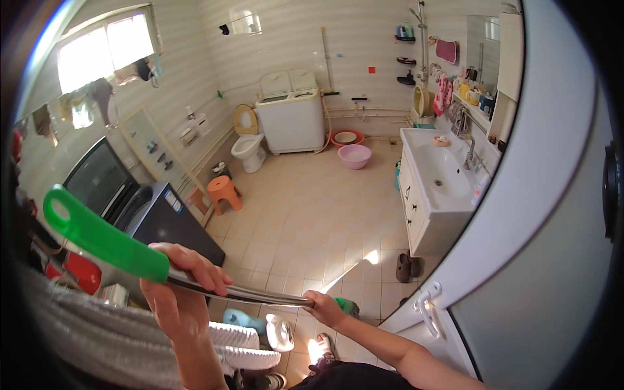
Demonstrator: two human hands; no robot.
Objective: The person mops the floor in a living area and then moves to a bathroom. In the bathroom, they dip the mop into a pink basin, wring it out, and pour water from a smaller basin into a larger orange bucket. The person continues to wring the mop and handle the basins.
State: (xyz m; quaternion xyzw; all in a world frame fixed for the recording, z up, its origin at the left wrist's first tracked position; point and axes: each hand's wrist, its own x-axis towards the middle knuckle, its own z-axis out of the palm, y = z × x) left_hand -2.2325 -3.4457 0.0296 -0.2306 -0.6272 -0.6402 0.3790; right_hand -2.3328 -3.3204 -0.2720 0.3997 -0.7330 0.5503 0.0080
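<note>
A metal pole [253, 295] with a green plastic end grip [112, 243], which has a hanging hole at its tip, slants across in front of me. Just below the green grip, my left hand [183, 287] is curled around the metal. Farther down, my right hand [324, 308] grips the pole in its fist. Past the right hand, near the floor, a green bushy head [347, 306] shows in part. The right hand hides whether it joins the pole.
A blue bottle [241, 319] and a white jug [280, 333] stand near my feet. A top-loading washing machine [170, 219] and an orange stool [224, 193] are left; a washbasin cabinet [424, 195], brown clogs [407, 267] and an open door [526, 273] are right. Pink basin [355, 156] lies ahead.
</note>
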